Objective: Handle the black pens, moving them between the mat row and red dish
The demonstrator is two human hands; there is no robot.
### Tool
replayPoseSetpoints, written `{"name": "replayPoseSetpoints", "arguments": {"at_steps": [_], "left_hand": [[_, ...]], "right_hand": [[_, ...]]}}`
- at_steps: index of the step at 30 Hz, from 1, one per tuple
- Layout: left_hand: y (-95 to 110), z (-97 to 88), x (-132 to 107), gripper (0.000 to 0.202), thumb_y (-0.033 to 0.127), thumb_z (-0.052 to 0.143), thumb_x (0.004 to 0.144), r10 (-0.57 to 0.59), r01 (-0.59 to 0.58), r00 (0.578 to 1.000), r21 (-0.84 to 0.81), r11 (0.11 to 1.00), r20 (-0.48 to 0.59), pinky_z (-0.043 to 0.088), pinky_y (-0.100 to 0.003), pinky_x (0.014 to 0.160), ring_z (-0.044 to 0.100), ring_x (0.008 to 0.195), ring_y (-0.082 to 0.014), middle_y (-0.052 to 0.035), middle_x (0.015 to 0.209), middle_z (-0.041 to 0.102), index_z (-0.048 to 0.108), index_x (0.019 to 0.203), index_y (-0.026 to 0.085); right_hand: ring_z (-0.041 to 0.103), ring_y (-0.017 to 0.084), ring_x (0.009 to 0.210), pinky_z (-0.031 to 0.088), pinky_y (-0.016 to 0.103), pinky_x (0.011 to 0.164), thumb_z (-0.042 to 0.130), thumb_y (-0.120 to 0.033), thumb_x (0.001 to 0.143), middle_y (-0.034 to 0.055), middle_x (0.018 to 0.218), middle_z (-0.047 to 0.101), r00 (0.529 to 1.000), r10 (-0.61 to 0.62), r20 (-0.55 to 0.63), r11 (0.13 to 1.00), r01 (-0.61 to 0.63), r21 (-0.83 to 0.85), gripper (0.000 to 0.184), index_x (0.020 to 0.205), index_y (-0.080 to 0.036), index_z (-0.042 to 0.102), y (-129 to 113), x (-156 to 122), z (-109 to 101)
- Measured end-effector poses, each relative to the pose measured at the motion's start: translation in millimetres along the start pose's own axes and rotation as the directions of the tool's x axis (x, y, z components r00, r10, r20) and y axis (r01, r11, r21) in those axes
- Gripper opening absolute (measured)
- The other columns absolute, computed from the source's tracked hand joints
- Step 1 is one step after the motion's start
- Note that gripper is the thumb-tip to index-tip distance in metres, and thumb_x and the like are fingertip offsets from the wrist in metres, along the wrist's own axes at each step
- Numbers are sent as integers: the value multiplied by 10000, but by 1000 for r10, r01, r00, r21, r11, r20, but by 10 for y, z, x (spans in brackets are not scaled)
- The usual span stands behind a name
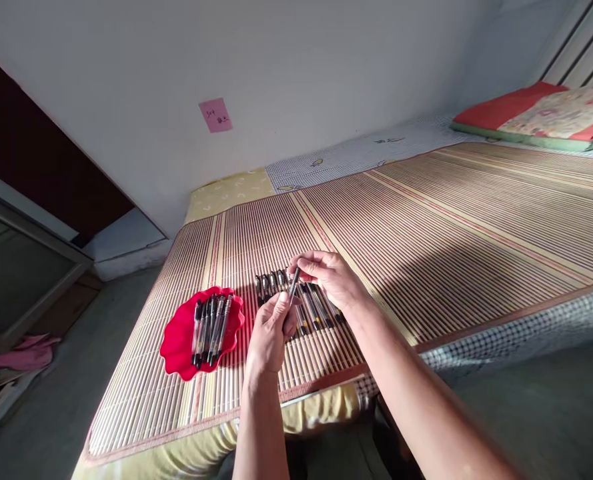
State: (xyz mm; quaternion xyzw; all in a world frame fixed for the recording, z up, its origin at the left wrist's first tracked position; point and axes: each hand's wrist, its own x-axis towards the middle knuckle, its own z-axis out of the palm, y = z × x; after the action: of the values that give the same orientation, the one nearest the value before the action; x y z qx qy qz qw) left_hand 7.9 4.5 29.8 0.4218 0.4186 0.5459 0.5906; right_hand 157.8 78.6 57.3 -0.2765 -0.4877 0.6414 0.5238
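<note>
Between my two hands is a slim dark pen [294,285], tilted, above the bamboo mat. My left hand [272,327] grips its lower part, thumb on top. The fingers of my right hand [329,277] pinch its upper end. Under and beside my hands, several pens [316,308] lie side by side in a row on the mat, partly hidden by my hands. To the left, a red scalloped plate [176,340] holds several black-capped clear pens [211,330].
The bamboo mat [426,267] covers a bed with patterned sheets. A folded red and floral quilt [536,117] lies at the far right. A pink note [215,115] is stuck on the white wall. At left stands a glass-panelled frame [21,267] near the floor.
</note>
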Motion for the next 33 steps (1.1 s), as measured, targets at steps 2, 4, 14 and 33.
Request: {"name": "replayPoseSetpoints", "arguments": {"at_steps": [2, 4, 14, 33], "left_hand": [[17, 18, -3, 426, 554, 779, 848, 12, -12, 1000, 5, 1000, 4, 171, -201, 472, 231, 480, -48, 92, 542, 350, 618, 803, 162], [30, 17, -13, 414, 547, 766, 863, 5, -7, 999, 42, 999, 32, 176, -204, 479, 236, 484, -49, 91, 539, 347, 629, 807, 160], [59, -406, -53, 433, 561, 746, 876, -76, 67, 996, 201, 977, 38, 183, -199, 474, 277, 480, -46, 74, 537, 375, 653, 794, 146], [90, -89, 14, 387, 480, 859, 779, 148, -173, 960, -87, 981, -239, 238, -152, 439, 309, 475, -38, 79, 583, 412, 612, 802, 184]], "right_hand": [[703, 157, 763, 534, 304, 757, 886, -506, 716, 36, 809, 782, 998, -30, -59, 1000, 30, -7, 344, 852, -206, 785, 5, 4, 8], [708, 157, 763, 539, 302, 753, 886, -490, 727, 35, 802, 779, 990, -70, -124, 997, 68, -22, 326, 854, -207, 788, 10, 7, -2], [688, 131, 766, 564, 265, 699, 891, -415, 737, 35, 848, 758, 787, -231, -572, 944, 323, 63, 287, 851, -202, 737, -123, 123, -488], [720, 167, 808, 607, 316, 735, 811, -428, 818, 46, 893, 774, 995, -53, -88, 981, 69, 184, 244, 936, -221, 759, 51, -19, 220]]}}
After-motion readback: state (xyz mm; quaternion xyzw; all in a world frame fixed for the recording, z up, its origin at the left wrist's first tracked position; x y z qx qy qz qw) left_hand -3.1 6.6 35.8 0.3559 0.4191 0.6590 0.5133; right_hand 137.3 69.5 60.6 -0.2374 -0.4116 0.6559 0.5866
